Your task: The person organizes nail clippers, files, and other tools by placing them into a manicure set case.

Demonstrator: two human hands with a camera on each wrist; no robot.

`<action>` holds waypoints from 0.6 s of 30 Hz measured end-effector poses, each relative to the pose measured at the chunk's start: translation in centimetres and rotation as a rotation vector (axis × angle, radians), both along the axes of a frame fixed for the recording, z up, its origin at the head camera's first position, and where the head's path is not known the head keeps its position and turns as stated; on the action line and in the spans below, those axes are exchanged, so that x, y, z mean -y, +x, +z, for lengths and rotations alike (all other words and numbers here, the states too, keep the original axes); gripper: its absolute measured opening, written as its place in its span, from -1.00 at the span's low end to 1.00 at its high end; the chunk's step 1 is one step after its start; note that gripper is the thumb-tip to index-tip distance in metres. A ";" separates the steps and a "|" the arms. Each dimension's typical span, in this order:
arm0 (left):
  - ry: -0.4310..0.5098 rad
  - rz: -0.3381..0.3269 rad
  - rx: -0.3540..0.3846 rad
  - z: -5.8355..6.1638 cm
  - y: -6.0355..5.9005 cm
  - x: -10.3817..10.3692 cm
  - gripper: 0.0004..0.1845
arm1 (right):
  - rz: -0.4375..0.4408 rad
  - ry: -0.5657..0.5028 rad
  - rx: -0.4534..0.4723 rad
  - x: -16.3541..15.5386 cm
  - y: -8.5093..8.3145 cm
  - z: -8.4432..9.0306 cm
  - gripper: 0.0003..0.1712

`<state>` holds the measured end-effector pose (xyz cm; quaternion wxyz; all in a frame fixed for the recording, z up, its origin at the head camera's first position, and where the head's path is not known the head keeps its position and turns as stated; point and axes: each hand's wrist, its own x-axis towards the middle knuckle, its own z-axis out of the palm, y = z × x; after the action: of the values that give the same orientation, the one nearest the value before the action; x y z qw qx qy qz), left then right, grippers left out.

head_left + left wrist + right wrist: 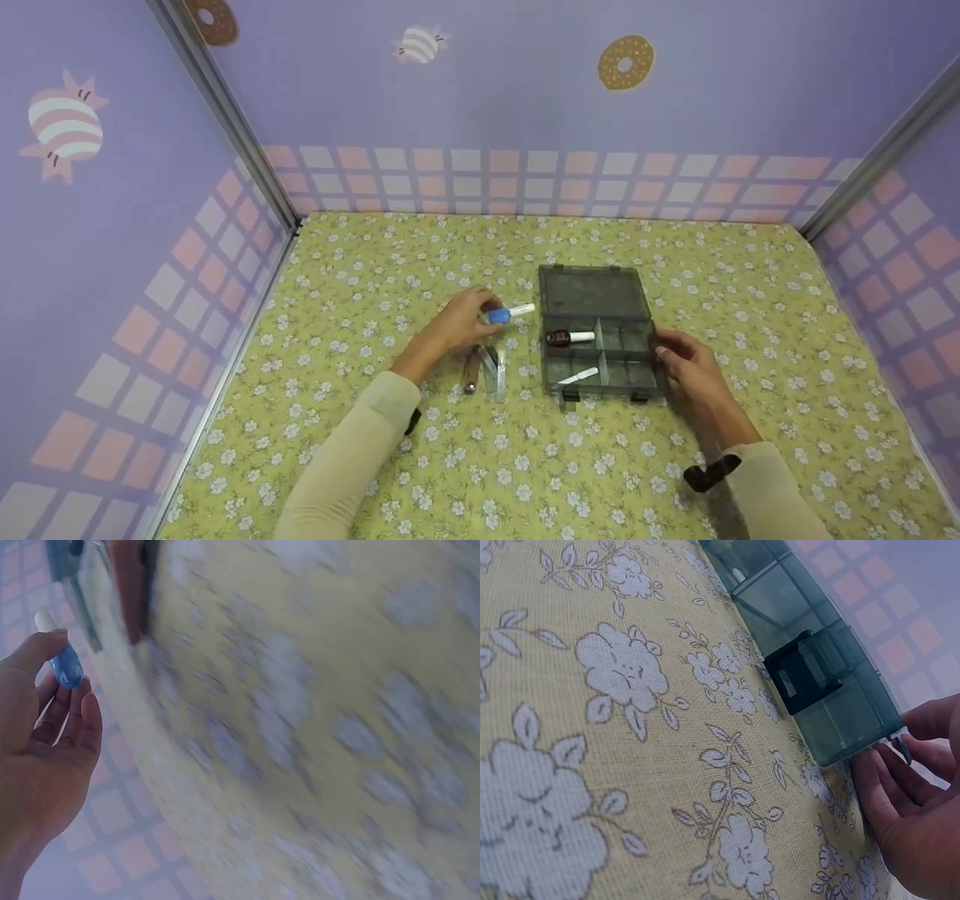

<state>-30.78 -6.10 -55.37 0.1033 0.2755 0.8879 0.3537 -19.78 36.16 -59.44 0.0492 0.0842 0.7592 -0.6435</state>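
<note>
My left hand (469, 319) pinches a blue nail polish bottle (499, 315) with a white cap, tilted above the cloth just left of the box. In the left wrist view, the thumb and fingertips grip its blue body (67, 667). A smoky see-through storage box (630, 384) lies with its lid (592, 291) folded back. Its upper left compartment holds a dark red nail polish bottle (559, 339) with a white cap; a white-capped item (581, 376) lies in the lower left one. My right hand (690, 367) holds the box's right side, thumb and fingers at its corner.
Left of the box, beside my left forearm, lie a slim brown item (471, 371) with a metallic end and narrow pale items (501, 375). A flowered yellow cloth (525, 480) covers the table. Purple walls (480, 97) enclose the back and both sides.
</note>
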 end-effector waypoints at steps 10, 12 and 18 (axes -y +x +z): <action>-0.001 -0.071 -0.025 0.9 0.4 -6.0 -0.68 | -0.004 0.000 -0.013 0.1 0.1 -0.2 -0.48; -0.003 -0.088 -0.026 0.8 0.5 -7.0 -0.68 | -0.004 -0.004 -0.012 0.0 0.1 -0.2 -0.48; 0.001 -0.106 -0.034 0.1 0.7 -9.2 -0.69 | -0.006 0.007 -0.016 0.0 0.0 -0.3 -0.48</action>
<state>-30.04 3.08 -55.31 0.1066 0.3280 0.8735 0.3437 -19.75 36.16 -59.77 0.0407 0.0816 0.7615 -0.6418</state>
